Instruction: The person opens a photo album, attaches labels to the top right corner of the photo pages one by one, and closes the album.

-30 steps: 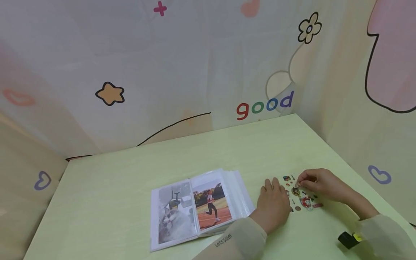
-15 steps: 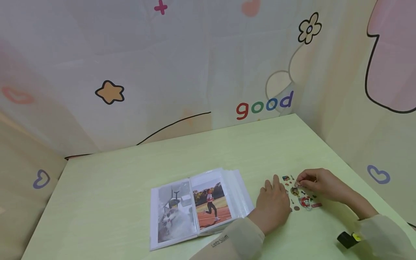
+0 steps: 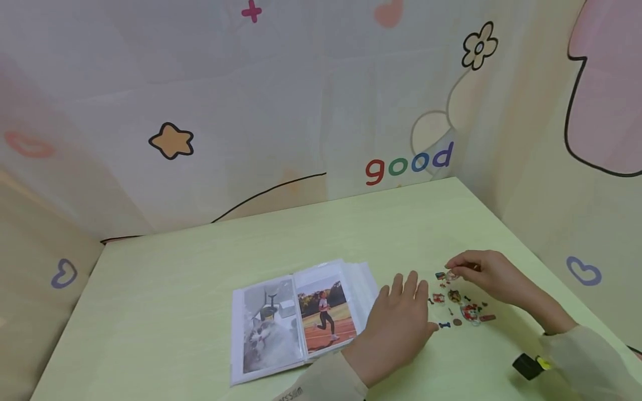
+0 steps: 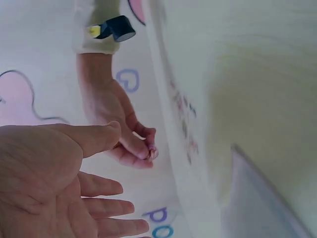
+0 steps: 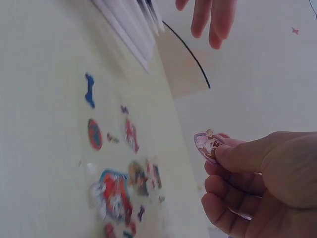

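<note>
Sticker [image 5: 208,145] pinched in right hand [image 3: 484,273] grip, face readable only in wrist view, long axis pointing toward album [image 3: 296,320]; left hand [image 3: 396,326] flat, fingers apart.

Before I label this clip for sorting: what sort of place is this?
Probably a craft or play corner at home. A pale green table sits against cartoon-printed walls; an open photo album and a sticker sheet lie on it, and the right hand pinches one sticker.

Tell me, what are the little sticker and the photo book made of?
The sticker pinched in the right hand looks like thin glossy plastic or coated paper: flat, printed, with a pale rim. The photo album seems to have clear shiny plastic sleeves over paper prints; its pages glint white at the edges.
</note>
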The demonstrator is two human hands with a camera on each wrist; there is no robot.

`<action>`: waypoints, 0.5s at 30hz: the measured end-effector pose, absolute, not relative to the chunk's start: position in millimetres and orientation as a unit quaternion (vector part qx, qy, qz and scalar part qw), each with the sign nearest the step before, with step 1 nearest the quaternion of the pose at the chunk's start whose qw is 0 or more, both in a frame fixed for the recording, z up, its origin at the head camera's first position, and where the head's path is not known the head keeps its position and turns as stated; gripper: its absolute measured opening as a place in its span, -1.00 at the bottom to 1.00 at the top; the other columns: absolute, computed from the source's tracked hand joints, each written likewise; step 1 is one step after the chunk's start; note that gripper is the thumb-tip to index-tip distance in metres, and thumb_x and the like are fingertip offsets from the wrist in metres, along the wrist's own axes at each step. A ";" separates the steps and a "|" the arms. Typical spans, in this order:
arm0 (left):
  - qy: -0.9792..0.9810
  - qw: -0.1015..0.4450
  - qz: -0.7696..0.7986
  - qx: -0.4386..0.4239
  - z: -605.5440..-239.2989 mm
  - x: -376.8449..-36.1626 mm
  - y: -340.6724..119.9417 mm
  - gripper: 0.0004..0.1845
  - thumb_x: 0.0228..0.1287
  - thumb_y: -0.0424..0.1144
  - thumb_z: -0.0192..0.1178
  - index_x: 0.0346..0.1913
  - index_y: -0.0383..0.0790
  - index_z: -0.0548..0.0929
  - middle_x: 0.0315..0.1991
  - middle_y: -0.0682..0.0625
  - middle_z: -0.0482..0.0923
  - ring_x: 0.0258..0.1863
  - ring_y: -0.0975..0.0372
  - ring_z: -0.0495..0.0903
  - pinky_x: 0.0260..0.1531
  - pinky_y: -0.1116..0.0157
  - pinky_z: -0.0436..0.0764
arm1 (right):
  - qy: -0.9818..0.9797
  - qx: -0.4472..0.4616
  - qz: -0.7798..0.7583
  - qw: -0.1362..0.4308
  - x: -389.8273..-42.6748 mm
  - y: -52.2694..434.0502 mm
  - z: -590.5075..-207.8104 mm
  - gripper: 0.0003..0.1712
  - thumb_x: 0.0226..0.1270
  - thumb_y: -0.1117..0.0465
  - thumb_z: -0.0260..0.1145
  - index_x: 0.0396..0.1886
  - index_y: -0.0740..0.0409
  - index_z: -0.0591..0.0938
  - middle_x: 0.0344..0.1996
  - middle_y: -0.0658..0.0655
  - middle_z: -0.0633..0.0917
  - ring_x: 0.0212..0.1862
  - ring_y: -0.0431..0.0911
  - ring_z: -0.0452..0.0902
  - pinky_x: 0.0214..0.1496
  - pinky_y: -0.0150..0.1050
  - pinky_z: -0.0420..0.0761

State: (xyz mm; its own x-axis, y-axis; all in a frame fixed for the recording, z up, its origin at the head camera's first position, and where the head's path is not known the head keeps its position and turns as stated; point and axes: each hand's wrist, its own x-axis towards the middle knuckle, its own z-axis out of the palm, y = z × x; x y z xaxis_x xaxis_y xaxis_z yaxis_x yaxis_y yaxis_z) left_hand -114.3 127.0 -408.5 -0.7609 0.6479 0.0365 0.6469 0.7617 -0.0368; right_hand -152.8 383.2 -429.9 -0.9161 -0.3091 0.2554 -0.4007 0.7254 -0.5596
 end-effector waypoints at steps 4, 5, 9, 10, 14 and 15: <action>-0.947 0.013 -0.022 -0.321 -400.5 -116.3 101.9 -0.23 0.47 0.25 0.15 0.57 -0.08 0.34 0.58 -0.01 0.21 0.54 0.08 0.24 0.40 0.15 0.38 | -0.919 0.209 0.326 0.075 -157.3 368.8 -422.6 -0.83 0.34 0.48 0.39 -0.12 0.29 0.78 -0.21 0.08 0.80 -0.25 -0.24 0.68 -0.24 -0.37 0.69; -0.948 0.012 -0.031 -0.316 -399.2 -117.0 95.3 -0.23 0.47 0.23 0.16 0.57 -0.10 0.33 0.59 -0.02 0.21 0.55 0.07 0.23 0.41 0.14 0.37 | -0.918 0.211 0.330 0.070 -158.3 365.3 -420.8 -0.83 0.34 0.48 0.39 -0.12 0.30 0.77 -0.21 0.08 0.80 -0.25 -0.21 0.68 -0.24 -0.37 0.69; -0.950 0.032 -0.058 -0.305 -398.3 -120.3 69.8 -0.25 0.47 0.17 0.20 0.54 -0.18 0.36 0.57 -0.09 0.25 0.54 0.01 0.24 0.41 0.07 0.37 | -0.914 0.205 0.347 0.050 -161.7 351.6 -413.2 -0.83 0.36 0.47 0.38 -0.09 0.30 0.76 -0.21 0.05 0.80 -0.28 -0.12 0.68 -0.24 -0.35 0.70; -0.949 0.039 -0.065 -0.305 -398.3 -121.4 63.6 -0.25 0.47 0.16 0.22 0.53 -0.21 0.37 0.56 -0.11 0.26 0.53 -0.01 0.25 0.41 0.06 0.38 | -0.913 0.204 0.350 0.045 -162.7 348.5 -411.6 -0.83 0.37 0.46 0.38 -0.09 0.30 0.76 -0.22 0.04 0.79 -0.29 -0.11 0.67 -0.25 -0.34 0.70; -0.947 0.072 -0.086 -0.301 -400.3 -124.6 38.9 -0.27 0.44 0.09 0.27 0.48 -0.30 0.42 0.50 -0.20 0.34 0.49 -0.08 0.32 0.36 0.01 0.42 | -0.911 0.200 0.360 0.033 -167.0 335.5 -405.8 -0.86 0.39 0.43 0.37 -0.10 0.26 0.76 -0.26 -0.01 0.79 -0.35 -0.09 0.63 -0.33 -0.31 0.67; -0.947 0.075 -0.093 -0.299 -400.8 -125.2 32.6 -0.27 0.44 0.08 0.28 0.47 -0.32 0.42 0.50 -0.22 0.34 0.48 -0.10 0.32 0.36 0.00 0.43 | -0.910 0.202 0.360 0.030 -168.6 332.2 -404.8 -0.87 0.39 0.41 0.38 -0.11 0.24 0.76 -0.27 -0.03 0.78 -0.36 -0.10 0.61 -0.35 -0.32 0.65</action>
State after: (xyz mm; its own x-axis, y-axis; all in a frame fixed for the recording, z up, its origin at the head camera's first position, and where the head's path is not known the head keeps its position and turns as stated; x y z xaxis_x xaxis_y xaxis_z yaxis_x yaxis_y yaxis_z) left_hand -125.2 32.6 -400.8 -0.8104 0.5517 0.1972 0.5796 0.8041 0.1321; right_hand -168.6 332.2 -404.8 -0.9169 -0.3450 0.2006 -0.3889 0.6596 -0.6431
